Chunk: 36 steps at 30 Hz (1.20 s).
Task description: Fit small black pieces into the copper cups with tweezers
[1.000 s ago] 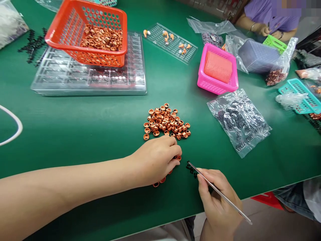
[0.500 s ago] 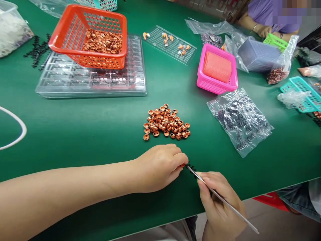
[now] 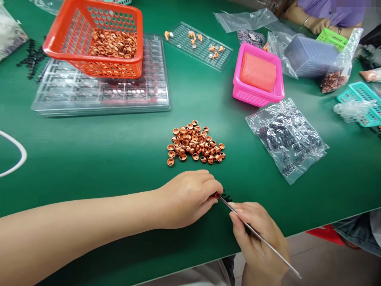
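Between thumb and forefinger my left hand [image 3: 190, 198] pinches a small copper-coloured cup [image 3: 217, 195], mostly covered by the fingers. My right hand [image 3: 258, 238] is closed around a thin metal tool [image 3: 264, 243], perhaps tweezers, held like a pen. The tool's tip meets the cup at my left fingertips; the exact contact is too small to make out. Small black pieces [image 3: 227, 197] lie on the table just beyond the tip. Above my left hand spreads a loose pile of copper-coloured cups [image 3: 195, 145], each with holes.
An orange-red basket [image 3: 92, 63] of copper cups stands on stacked clear trays [image 3: 104, 104]. A pink basket [image 3: 258, 99] holds a red block. Nearby lie a clear bag of black pieces [image 3: 287, 139] and a flat tray [image 3: 199, 45]. Another person's hands [image 3: 320, 26] rest at the far right.
The tool and my right hand have shifted slightly left, bringing the tip against the cup in my left fingers. The camera view has tilted a little.
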Each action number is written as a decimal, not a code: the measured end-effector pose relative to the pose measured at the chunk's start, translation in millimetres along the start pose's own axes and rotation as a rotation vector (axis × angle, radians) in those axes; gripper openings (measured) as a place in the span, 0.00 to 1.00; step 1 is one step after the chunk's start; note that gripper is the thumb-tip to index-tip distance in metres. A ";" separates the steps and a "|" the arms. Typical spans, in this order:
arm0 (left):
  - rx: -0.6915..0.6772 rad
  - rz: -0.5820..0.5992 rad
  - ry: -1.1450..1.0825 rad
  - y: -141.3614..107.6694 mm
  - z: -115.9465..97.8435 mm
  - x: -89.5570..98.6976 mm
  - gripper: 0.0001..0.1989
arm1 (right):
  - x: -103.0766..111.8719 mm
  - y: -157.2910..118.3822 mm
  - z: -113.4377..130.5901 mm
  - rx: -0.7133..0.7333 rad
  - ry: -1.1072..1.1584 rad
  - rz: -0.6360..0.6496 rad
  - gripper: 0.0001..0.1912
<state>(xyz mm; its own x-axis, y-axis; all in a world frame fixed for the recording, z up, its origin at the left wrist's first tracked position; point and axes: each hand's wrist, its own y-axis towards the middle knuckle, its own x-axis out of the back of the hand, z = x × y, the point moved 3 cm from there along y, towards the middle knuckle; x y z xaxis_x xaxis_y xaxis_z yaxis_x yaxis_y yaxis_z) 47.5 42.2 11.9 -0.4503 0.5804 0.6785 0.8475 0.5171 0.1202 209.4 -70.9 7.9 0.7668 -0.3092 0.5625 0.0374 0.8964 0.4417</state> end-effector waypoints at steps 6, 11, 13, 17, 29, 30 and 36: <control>-0.007 -0.003 -0.018 0.2 0.0 0.3 0.04 | -0.4 -0.5 -0.7 0.017 0.009 0.002 0.20; -0.011 -0.002 -0.025 -0.4 0.0 0.9 0.04 | -1.1 -0.3 -0.1 0.037 0.009 0.007 0.20; -0.015 0.004 -0.021 -1.0 0.1 0.6 0.05 | -1.0 -0.1 0.2 0.050 0.000 0.009 0.20; -0.018 0.001 -0.001 -1.1 0.4 0.0 0.05 | -1.2 0.4 1.4 0.088 -0.024 0.020 0.21; -0.017 -0.007 -0.003 0.5 -0.1 0.3 0.04 | -0.6 -0.1 3.7 0.101 -0.043 -0.026 0.18; -0.013 -0.003 -0.003 0.3 0.0 0.5 0.04 | -0.4 -0.3 3.5 0.100 -0.042 -0.032 0.18; -0.009 0.010 -0.001 -0.7 -0.2 0.9 0.04 | 0.1 0.1 1.3 0.102 -0.067 0.016 0.20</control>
<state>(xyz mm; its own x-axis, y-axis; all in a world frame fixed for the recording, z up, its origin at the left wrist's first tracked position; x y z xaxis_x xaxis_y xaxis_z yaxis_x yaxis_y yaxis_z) 46.6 42.3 12.6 -0.4419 0.5861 0.6791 0.8545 0.5054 0.1199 208.6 -71.3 8.9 0.7222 -0.3183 0.6140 -0.0431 0.8654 0.4993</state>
